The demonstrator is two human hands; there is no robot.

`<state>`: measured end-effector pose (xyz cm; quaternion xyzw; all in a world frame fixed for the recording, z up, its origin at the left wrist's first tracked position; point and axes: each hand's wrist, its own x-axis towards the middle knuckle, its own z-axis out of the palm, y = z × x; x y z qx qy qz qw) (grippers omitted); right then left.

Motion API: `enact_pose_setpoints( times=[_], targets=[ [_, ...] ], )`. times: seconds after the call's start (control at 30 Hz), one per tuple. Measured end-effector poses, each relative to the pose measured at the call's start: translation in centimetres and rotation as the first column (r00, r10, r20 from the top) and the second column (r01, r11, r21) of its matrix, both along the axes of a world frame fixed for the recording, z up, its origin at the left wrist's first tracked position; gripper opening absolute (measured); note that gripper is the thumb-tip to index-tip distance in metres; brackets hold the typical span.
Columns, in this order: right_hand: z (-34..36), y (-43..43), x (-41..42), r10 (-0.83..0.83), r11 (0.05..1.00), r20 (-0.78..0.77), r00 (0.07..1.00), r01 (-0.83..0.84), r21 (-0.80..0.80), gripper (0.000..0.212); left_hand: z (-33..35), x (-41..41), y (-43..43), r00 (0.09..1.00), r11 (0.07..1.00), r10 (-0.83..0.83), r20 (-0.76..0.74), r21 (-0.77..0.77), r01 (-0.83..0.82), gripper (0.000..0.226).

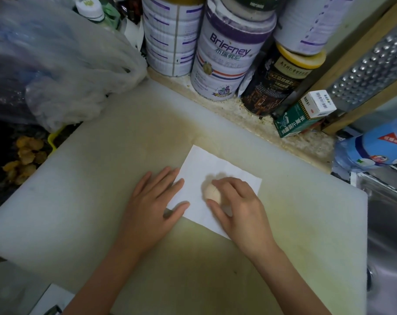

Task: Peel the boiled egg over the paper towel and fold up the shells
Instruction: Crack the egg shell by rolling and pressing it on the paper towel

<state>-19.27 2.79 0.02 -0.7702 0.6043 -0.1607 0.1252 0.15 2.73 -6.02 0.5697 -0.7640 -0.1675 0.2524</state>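
Right hand (pixel 240 208) is curled over the egg (pixel 212 193): fingers on top, thumb at its 6 o'clock side, grip closed around it. Egg sits on the towel (pixel 199 164), roughly at the sheet's centre, touching the paper. Thin crack line visible on the shell's upper face; shell otherwise on.

Left hand (pixel 152 201) lies flat, grip fully open, holding nothing. Palm is on the board (pixel 102 155), fingertips and thumb overlap the towel's 9 o'clock edge and pin it. Left fingers are just beside the egg, not touching it.

Towel is one white sheet, flat, rotated so a corner points to 12 o'clock. My right wrist covers its 5 o'clock corner.

Board is white, stained yellowish, and fills most of the bench. Around it:
- 10 o'clock: crumpled clear plastic bag (pixel 56 64), off the board's corner.
- 12 to 1 o'clock: stacked white-and-purple tins (pixel 227 64) along the back edge, a dark jar (pixel 274 85) with a yellow lid beside them.
- 2 o'clock: green carton (pixel 293 120) with a small white box (pixel 319 103) on top, a metal grater (pixel 374 67) behind.
- 3 o'clock: blue plastic pack (pixel 374 148), steel sink (pixel 388 235) below it.
- 9 o'clock: yellowish lumps (pixel 26 155) in the dark, cannot tell what they are.
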Motion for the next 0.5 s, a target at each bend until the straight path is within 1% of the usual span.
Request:
enact_pose_setpoints(
  times=[0.1,0.17,0.23,0.3,0.37,0.4,0.5],
  targets=[
    [0.4,0.0,0.2,0.0,1.0,-0.045,0.999,0.002,0.024,0.034,-0.1,0.0,0.0,1.0,1.0,0.0,-0.006,-0.004,0.0,0.046],
    [0.8,-0.2,0.4,0.021,0.999,-0.04,0.999,-0.019,0.046,0.033,-0.2,0.0,0.0,1.0,1.0,-0.003,-0.008,-0.006,0.003,0.046],
    [1.5,-0.5,0.4,0.031,0.999,-0.023,0.999,-0.03,0.044,0.036,-0.2,0.1,0.0,1.0,1.0,-0.004,0.001,-0.006,0.004,0.047],
    [1.9,-0.4,0.6,0.005,1.0,0.036,0.999,-0.004,-0.03,0.036,-0.2,0.1,-0.1,1.0,1.0,-0.001,0.008,-0.007,0.001,0.047],
    [1.7,-0.1,1.0,-0.022,0.994,0.096,0.995,0.032,-0.105,0.029,-0.4,0.1,-0.1,1.0,1.0,0.0,0.002,-0.011,0.0,0.047],
    [1.3,0.1,1.2,-0.03,0.992,0.099,0.995,0.042,-0.117,0.027,-0.4,0.1,-0.1,1.0,1.0,0.001,-0.001,-0.017,-0.001,0.046],
    [-0.1,0.8,1.3,-0.042,0.998,0.047,0.998,0.044,-0.039,0.029,-0.3,-0.1,0.1,1.0,1.0,-0.001,0.002,-0.021,0.001,0.047]
  ],
)
